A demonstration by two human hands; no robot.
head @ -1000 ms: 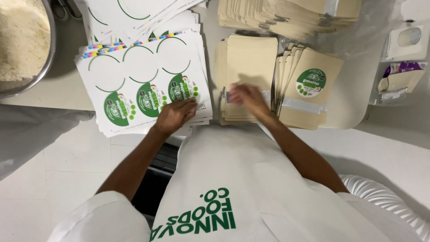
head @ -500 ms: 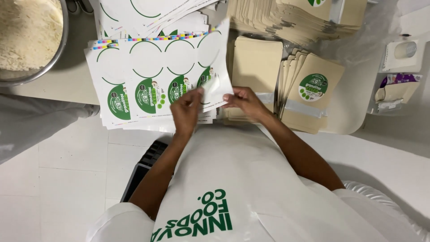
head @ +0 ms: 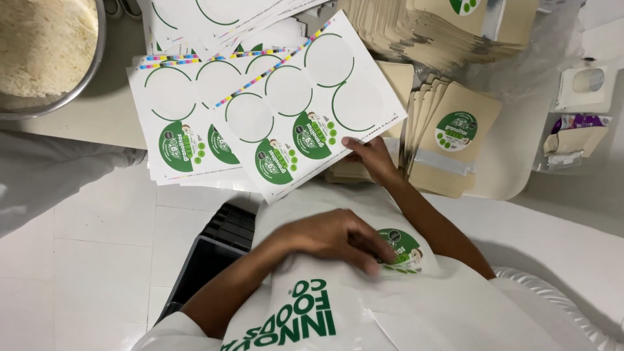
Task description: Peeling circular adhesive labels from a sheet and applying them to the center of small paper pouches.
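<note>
While white tiled floor [head: 97,260] shows below, pale counter [head: 78,127], label sheets [head: 195,123]

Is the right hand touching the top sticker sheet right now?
Touching. The head view shows the right hand with its fingertips pressed on the lower right edge of the tilted top sticker sheet.

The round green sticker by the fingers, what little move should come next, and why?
Probably carry the round green sticker in the left hand up to a plain tan pouch. The sticker is off its sheet and near the apron, the right hand holds the sticker sheet, and a labelled pouch lies beside the plain ones.
</note>
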